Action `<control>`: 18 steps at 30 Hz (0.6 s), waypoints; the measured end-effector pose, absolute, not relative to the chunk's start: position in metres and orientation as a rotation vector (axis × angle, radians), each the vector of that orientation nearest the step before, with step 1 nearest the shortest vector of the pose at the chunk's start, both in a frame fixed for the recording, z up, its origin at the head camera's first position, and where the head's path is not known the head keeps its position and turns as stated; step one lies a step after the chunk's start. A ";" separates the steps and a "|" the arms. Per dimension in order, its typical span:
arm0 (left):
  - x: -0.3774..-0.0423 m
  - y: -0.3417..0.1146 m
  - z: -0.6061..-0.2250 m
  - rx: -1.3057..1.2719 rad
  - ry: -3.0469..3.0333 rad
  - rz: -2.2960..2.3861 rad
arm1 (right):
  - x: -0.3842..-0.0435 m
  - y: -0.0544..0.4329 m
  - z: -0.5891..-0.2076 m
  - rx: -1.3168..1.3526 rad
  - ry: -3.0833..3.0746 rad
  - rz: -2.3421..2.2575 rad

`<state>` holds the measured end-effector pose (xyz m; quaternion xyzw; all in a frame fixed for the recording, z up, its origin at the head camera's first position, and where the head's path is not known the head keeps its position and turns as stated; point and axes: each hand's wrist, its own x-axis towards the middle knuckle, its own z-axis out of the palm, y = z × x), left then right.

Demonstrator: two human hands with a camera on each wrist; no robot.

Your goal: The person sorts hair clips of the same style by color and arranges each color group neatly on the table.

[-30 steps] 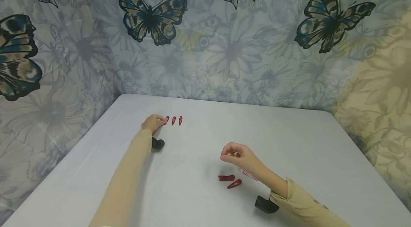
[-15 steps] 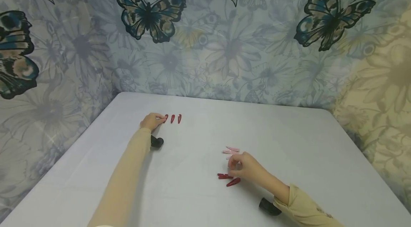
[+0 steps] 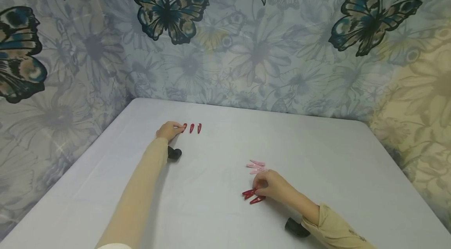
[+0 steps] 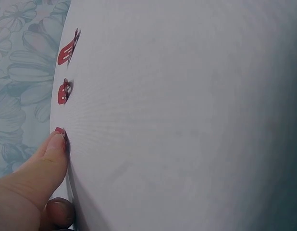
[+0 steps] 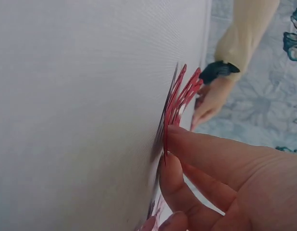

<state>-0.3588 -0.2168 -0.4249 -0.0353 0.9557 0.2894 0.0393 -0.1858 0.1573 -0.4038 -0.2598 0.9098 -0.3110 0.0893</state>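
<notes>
Red snap clip (image 3: 184,127) pinched in the left hand (image 3: 168,130) towards the counter's (image 3: 317,155) back edge, two matching clips (image 3: 192,128) just right of it. Right hand (image 3: 273,186) is pinching another red clip (image 5: 174,94), pink clips (image 3: 257,166) just beyond, loads of white counter to its right.

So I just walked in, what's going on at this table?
Someone has both hands busy at a white table. The left hand pinches the end clip in a row of three red ones toward the far edge. The right hand pinches at a nearer cluster of red clips; pink clips lie just beyond it.
</notes>
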 end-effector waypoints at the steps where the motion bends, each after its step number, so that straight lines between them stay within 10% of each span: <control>1: -0.359 -0.216 -0.425 -0.112 2.929 0.882 | -0.186 0.158 -0.404 -0.779 2.699 -0.930; 18: -0.363 -0.218 -0.427 -0.136 2.910 0.898 | -0.189 0.166 -0.403 -0.739 2.522 -1.177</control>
